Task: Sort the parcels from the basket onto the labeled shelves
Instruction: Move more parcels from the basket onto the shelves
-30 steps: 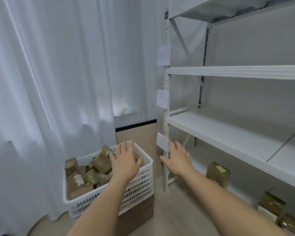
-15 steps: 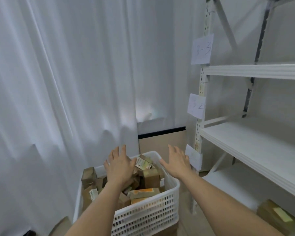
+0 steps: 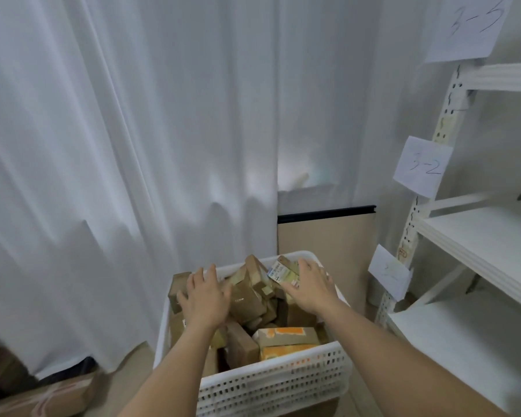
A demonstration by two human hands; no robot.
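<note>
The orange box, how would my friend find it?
Look in the white basket on the floor beside the shelves. The orange box lies at the near edge, by the basket's front wall. It is the only bright orange-and-white one; the parcels around it are plain brown.

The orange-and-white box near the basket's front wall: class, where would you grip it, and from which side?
Probably from above, pinching across its two long sides. The orange-and-white box lies flat on top of the pile, its broad face up, close behind the basket front wall, so side access looks blocked. Both hands hover further back.
</note>
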